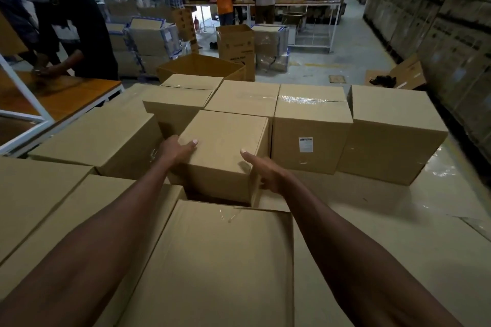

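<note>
Cardboard box (225, 141) gripped at opposite sides; left hand (174, 150) on one edge; right hand (261, 170) on the other.

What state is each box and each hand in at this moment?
held box: closed, gripped on both sides.
left hand: grips the held box's left side, thumb on top.
right hand: grips the held box's right side, thumb on top.
labelled box: closed, taped shut, upright.
open carton: top open; contents not visible.
</note>
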Demonstrator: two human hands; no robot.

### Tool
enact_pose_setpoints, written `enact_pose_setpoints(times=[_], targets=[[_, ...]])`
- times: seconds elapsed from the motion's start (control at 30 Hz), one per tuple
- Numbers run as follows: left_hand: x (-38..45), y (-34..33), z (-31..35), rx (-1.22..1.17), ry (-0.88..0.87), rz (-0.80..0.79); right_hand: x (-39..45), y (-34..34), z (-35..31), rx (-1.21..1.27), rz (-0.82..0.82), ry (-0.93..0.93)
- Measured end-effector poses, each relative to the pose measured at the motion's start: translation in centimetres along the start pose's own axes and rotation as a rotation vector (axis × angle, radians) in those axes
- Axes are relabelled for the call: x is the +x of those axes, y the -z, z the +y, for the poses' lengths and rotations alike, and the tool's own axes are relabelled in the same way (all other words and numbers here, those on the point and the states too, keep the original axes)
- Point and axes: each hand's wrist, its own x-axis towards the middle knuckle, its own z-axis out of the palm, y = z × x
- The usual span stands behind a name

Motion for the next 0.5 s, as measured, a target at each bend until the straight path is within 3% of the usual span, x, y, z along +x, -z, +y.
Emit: enact_pose_setpoints(times=[0.1,0.5], targets=[[3.2,-0.5,-2.0,-0.007,0.008,0.001,0.3,-0.4,-0.2,0.004,0.005,-0.013],[-1.9,-3.5,3.5,-0.109,0.018,-0.208,-1.6,3.8,2.0,0.011,0.259,-0.041]])
